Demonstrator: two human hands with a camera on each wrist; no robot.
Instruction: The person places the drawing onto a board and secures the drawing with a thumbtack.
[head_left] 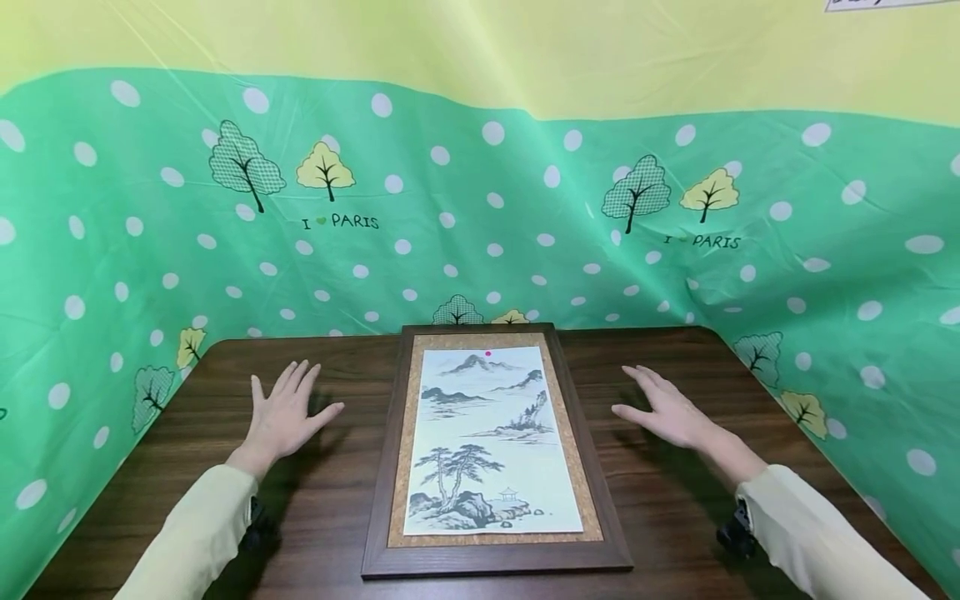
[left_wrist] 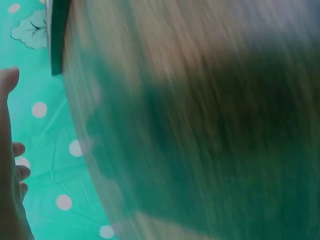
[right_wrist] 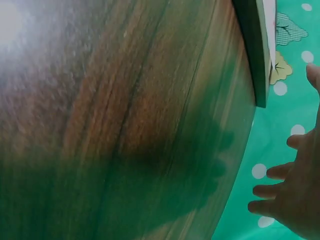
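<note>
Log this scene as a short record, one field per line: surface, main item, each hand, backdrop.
surface: dark wooden table
main item: framed ink landscape painting, lying flat at the table's middle, long side running away from the person
left hand: open, fingers spread, over the table left of the frame, not touching it
right hand: open, fingers spread, over the table right of the frame, not touching it
backdrop: green polka-dot cloth with trees and "I love Paris" print, yellow band above
wrist views: blurred; contact with the table cannot be told
</note>
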